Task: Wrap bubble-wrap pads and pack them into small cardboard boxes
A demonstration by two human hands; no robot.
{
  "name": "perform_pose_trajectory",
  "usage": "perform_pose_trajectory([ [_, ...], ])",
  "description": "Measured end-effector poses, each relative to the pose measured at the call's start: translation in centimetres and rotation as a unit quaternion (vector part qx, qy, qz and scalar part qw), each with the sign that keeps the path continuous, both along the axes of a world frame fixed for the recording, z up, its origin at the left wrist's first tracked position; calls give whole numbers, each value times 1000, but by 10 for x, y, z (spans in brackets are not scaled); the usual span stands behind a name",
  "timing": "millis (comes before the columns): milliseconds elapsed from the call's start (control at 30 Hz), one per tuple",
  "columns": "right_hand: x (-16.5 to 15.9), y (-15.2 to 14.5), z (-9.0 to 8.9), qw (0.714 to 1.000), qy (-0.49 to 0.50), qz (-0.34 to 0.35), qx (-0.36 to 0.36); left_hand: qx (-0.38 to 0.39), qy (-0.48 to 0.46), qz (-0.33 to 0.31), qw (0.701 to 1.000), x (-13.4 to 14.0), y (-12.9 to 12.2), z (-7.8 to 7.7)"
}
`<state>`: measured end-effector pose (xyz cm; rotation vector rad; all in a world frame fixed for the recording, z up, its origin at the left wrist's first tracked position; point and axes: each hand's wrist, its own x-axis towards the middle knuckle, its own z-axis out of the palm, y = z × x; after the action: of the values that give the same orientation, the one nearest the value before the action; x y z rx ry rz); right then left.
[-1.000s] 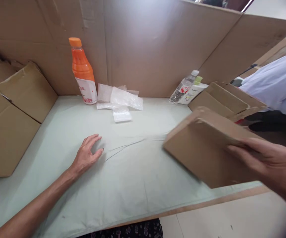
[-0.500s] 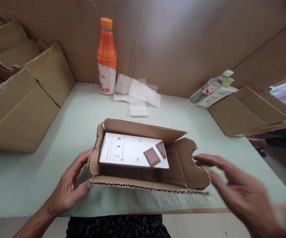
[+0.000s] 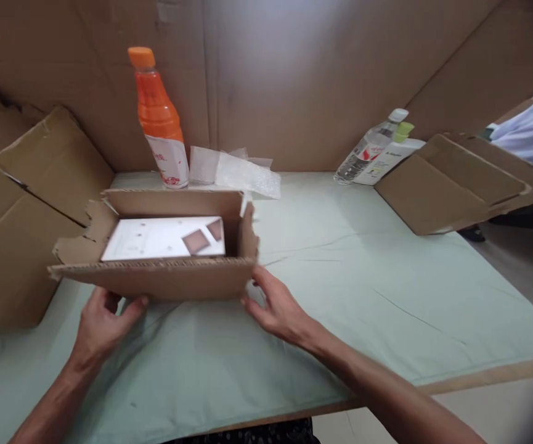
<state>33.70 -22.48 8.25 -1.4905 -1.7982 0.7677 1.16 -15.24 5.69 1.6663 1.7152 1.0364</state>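
Pale-green cloth [image 3: 192,364] underlies the left hand [image 3: 104,324], thumb and fingers apart at the lower front of a cardboard box [image 3: 178,282] containing a white printed carton [image 3: 158,239], and the right hand [image 3: 278,308], spread at the box's right end, both grips unclear.

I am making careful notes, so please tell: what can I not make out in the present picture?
- White box: head view, print blurred and too small.
- Open carton: head view, floor hidden by white box and near wall.
- Left hand: head view, some fingertips hidden by open carton.
- Left carton: head view, cut off by left edge.
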Motion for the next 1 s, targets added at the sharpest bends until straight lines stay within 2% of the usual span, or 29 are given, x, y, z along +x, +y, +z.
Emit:
perform_pose_trajectory([
  [100,-2,50,-10,999,-14,45,20,-5,-51,43,998,3,37,-1],
  [167,7,74,-14,994,-71,57,54,15,-68,46,996,11,51,-4],
  [267,29,105,-15,970,-214,7,112,20,-57,42,997,19,57,-15],
  [333,44,130,-14,949,-291,-33,120,10,-30,43,999,20,56,-23],
  [467,62,168,-5,936,-332,-37,109,15,-10,44,999,17,54,-32],
  [533,69,162,7,937,-321,-41,134,11,-19,35,999,16,55,-33],
  [633,79,116,25,941,-307,-23,140,7,-26,30,999,17,54,-30],
  [767,89,38,36,956,-267,110,49,16,-33,28,999,20,53,-27],
  [833,91,17,35,963,-227,140,16,16,-45,16,999,19,54,-28],
  [900,92,13,31,972,-210,102,18,12,-38,14,999,18,55,-29],
  [1000,95,37,19,964,-263,0,42,16,-16,20,1000,17,55,-29],
])
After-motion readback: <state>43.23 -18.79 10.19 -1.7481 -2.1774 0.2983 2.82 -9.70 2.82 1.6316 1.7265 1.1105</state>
